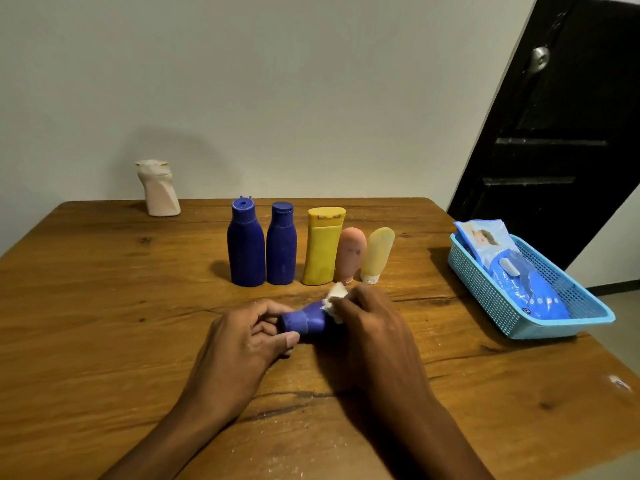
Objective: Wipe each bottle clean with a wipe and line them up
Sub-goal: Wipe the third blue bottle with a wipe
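The left hand (pixel 242 341) curls its fingers (pixel 273 311) and thumb around the cap end of a small blue bottle (pixel 306 322) lying on its side just above the table (pixel 104 306). The right hand (pixel 367 327) closes its fingers over the bottle's body, pinching a crumpled white wipe (pixel 335 296) against it. Both forearms reach in from the near edge, palms down. Behind stand five bottles in a row: two blue bottles (pixel 246 244), a yellow bottle (pixel 323 245), a pink tube (pixel 350 254) and a pale yellow tube (pixel 378 254). No lettering is legible on any of them, nor on the wipes pack (pixel 502 268) in the blue basket (pixel 540 320).
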